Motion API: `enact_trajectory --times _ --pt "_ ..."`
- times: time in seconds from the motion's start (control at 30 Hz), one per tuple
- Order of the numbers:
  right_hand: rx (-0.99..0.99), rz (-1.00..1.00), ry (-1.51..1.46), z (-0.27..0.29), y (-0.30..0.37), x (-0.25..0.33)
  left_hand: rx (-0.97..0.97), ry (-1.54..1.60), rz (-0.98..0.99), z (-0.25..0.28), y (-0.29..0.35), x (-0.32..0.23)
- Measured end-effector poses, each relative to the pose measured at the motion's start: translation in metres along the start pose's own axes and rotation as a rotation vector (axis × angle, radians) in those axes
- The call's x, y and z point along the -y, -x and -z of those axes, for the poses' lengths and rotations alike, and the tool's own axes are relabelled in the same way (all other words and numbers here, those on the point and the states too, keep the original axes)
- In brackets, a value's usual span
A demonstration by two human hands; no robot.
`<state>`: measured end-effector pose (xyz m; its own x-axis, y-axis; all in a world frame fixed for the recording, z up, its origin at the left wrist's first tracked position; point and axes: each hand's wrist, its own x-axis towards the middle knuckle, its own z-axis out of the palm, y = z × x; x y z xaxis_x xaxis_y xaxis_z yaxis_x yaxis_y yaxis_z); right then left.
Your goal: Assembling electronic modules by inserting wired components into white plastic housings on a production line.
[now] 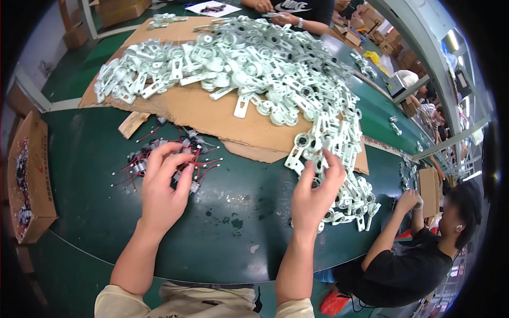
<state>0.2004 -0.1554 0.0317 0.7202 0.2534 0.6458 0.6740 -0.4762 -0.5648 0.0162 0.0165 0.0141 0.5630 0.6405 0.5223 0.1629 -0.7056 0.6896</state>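
Note:
My left hand (165, 183) hovers at the near side of a small heap of little motors with red and black wires (140, 165). Its fingers are curved and apart, with nothing seen between them; the hand hides part of the heap. My right hand (315, 199) is over the near right end of a large pile of pale, white-green plastic housings (228, 66). Thumb and fingers are spread there, and no part shows in the grip. Several of these housings have a round ring end and a flat slotted handle; some carry dark round pieces.
Under the pile lies a torn cardboard sheet (212, 114) on the green table (228, 249). A wood block (133, 124) touches its edge. An open carton of motors (40, 206) stands left. One co-worker (419, 265) sits at right; another's hands (283, 18) work across the table.

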Motion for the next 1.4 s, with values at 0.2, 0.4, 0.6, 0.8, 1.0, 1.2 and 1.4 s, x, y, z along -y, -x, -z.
enact_trajectory --times 0.2,0.4,0.6,0.8,1.0,1.2,1.4 --pt "0.462 0.07 -0.228 -0.035 0.036 0.035 0.193 -0.374 0.035 -0.003 0.002 0.021" --pt "0.68 0.351 -0.169 -0.065 0.052 0.043 0.258 -0.362 0.074 0.001 0.007 0.029" --pt "0.63 0.354 -0.176 -0.076 0.059 0.046 0.214 -0.258 0.065 0.011 0.002 0.027" --pt "0.679 0.444 -0.162 -0.064 0.062 0.062 0.216 -0.239 0.001 0.027 -0.005 0.024" --pt "0.736 0.434 -0.138 -0.06 0.06 0.056 0.524 -0.274 0.033 0.026 0.002 0.019" --pt "0.854 -0.403 -0.956 -0.038 0.045 0.039 0.507 -0.325 0.013 0.025 -0.005 0.027" --pt "0.677 -0.929 -1.505 -0.022 0.021 0.022 0.374 -0.25 -0.007 0.033 -0.02 0.023"
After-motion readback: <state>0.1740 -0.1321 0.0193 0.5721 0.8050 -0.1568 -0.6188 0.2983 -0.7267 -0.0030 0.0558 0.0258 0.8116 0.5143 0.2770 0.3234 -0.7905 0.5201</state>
